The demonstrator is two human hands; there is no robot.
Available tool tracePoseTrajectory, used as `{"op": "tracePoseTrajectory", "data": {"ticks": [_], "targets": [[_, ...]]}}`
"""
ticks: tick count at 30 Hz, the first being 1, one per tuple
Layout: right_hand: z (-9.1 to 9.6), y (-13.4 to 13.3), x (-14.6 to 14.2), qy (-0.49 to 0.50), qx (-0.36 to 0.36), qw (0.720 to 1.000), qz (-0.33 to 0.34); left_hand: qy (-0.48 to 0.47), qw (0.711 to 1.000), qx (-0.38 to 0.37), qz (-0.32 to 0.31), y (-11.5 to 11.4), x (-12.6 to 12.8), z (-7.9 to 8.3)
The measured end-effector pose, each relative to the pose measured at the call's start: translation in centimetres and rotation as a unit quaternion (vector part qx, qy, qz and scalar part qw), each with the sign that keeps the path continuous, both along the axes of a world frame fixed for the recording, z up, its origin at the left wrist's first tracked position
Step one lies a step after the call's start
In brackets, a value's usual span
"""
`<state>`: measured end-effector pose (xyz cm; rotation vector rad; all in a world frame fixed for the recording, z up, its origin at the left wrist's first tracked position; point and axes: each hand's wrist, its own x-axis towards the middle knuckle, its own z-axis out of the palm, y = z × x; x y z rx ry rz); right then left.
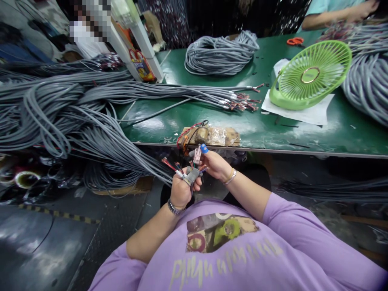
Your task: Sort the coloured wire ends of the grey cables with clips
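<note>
Close to my body, below the table's front edge, my left hand (181, 190) is closed around the ends of several grey cables (151, 163). Thin coloured wires (168, 163) with stripped copper tips fan out above its fist. A grey cover sits on its thumb (192, 176). My right hand (217, 165) is just to the right, fingers drawn together beside those wires. Its thumb wears a blue finger cover (204, 148). At its fingertips is a small pinkish-white piece (197, 155), too small to name; exactly what the fingers pinch is partly hidden.
A wooden block (216, 136) wrapped in tape, with red and black leads, lies at the edge of the green table (163, 129). Grey cables (100, 95) heap on the left. Behind are a cable coil (221, 54), a green fan (311, 74), orange scissors (294, 41) and a co-worker's arm (330, 18).
</note>
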<state>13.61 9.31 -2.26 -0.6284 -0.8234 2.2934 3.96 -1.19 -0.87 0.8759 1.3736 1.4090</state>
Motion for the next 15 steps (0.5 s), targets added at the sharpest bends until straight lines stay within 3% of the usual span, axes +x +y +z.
{"op": "tracePoseTrajectory", "data": {"ticks": [8,15], "targets": [[0.35,-0.35,-0.61,-0.001,0.009,0.997,-0.07,-0.003,1.0,-0.009,-0.009,0.42,0.0,-0.58],[0.2,-0.38,-0.45,0.016,-0.055,0.997,-0.047,-0.004,1.0,-0.007,-0.002,0.32,-0.11,-0.59]]}}
